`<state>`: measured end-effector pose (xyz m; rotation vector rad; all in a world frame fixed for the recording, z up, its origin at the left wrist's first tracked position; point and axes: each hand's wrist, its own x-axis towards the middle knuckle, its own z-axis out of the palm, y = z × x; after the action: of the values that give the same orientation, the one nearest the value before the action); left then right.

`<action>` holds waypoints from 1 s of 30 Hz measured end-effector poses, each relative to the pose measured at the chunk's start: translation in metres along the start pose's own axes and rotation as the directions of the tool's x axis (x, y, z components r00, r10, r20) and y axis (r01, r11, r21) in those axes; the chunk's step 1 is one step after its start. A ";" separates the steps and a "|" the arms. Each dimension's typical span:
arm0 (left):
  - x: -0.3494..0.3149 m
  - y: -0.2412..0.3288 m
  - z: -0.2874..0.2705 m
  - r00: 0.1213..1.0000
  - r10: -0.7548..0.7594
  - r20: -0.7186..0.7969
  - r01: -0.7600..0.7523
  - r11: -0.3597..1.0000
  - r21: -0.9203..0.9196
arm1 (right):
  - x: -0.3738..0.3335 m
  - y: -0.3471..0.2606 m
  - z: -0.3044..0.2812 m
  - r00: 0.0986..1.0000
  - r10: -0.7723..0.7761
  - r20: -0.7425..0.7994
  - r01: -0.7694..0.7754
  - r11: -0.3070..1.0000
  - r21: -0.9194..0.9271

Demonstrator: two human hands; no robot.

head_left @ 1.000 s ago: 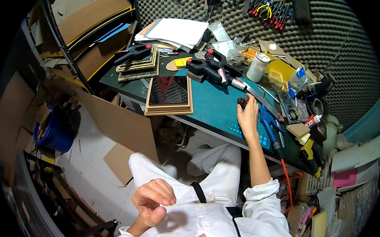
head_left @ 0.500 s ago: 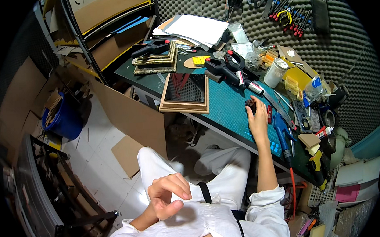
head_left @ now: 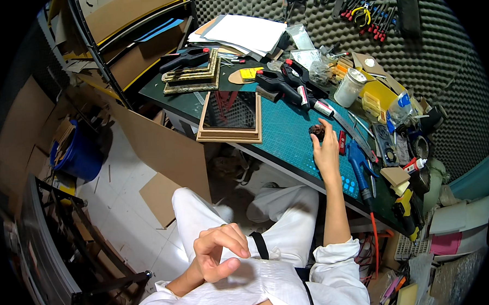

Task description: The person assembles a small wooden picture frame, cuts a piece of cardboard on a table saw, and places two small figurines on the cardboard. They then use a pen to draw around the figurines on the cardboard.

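Right hand: the right hand (head_left: pixel 326 155) grips a dark brown lump (head_left: pixel 316 131), thumb on the near side and fingertips curled over the far side; a pinch from both sides seems to suit so uneven a piece.
Lump's place: on the teal cutting mat (head_left: pixel 287 126), toward the right part of the table's front edge; the mat probably spares the dark green table (head_left: pixel 154 91) beneath.
Left hand: the left hand (head_left: pixel 220 254) hangs above the lap, fingers bent and thumb apart, with nothing visible between them; it is well off the table's front edge, perhaps simply out of the way.
Beside the grip: a small red block (head_left: pixel 342 143) and a blue air gun (head_left: pixel 358 164) lie just right of the hand, the gun's orange hose (head_left: pixel 375 239) dropping over the front edge, likely for easy reach.
Stepped frame: the wooden frame (head_left: pixel 203 137) lies at the front edge left of the lump, a near corner jutting past it, perhaps for access.
Textures: the lump looks rough and crumpled; the frame is pale, matt and squarely tiered around a glossy, reflecting dark panel (head_left: pixel 230 109).
Behind: black plastic clamps (head_left: pixel 277 83) and a curved-looking metal ruler (head_left: pixel 352 127), its bend probably from the lens.
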<state>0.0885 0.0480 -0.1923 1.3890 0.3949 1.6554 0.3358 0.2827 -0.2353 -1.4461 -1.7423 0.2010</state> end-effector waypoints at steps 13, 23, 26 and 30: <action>0.000 -0.004 -0.001 0.999 -0.017 0.049 0.016 1.000 0.012 | -0.001 0.002 0.004 1.000 0.021 0.000 -0.021 0.999 -0.031; -0.002 -0.003 -0.003 0.998 -0.011 0.059 0.010 1.000 0.021 | -0.002 -0.002 0.002 0.997 0.073 0.024 -0.073 0.997 -0.013; -0.003 -0.003 -0.004 0.998 -0.015 0.062 0.013 0.999 0.030 | -0.001 0.004 0.005 1.000 0.019 0.007 -0.019 1.000 -0.025; -0.002 -0.003 -0.004 0.998 -0.011 0.064 0.009 1.000 0.025 | -0.001 0.003 0.006 0.999 0.054 0.005 -0.054 0.998 -0.023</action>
<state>0.0865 0.0494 -0.1965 1.4526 0.3859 1.5983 0.3345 0.2848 -0.2414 -1.5116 -1.7163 0.2143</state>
